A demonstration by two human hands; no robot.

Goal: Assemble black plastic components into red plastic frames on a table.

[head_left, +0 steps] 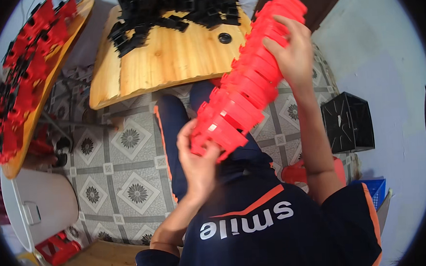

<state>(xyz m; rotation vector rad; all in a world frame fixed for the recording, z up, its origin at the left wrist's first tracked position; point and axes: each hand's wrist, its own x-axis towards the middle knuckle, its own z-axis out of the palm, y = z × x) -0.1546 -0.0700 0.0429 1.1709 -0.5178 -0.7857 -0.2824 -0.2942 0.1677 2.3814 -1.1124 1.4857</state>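
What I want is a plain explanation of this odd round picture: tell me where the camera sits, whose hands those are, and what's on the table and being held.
There is no machine here, only a person working bare-handed. The single picture comes from a fisheye camera worn on the head, looking down, so straight edges bend near the rim.

The left hand grips the near end of a long stack of red plastic pieces; the right hand holds it near its far end.

On the wooden table ahead lie black plastic parts and a small round black piece. A side table at the left carries more red and black parts.
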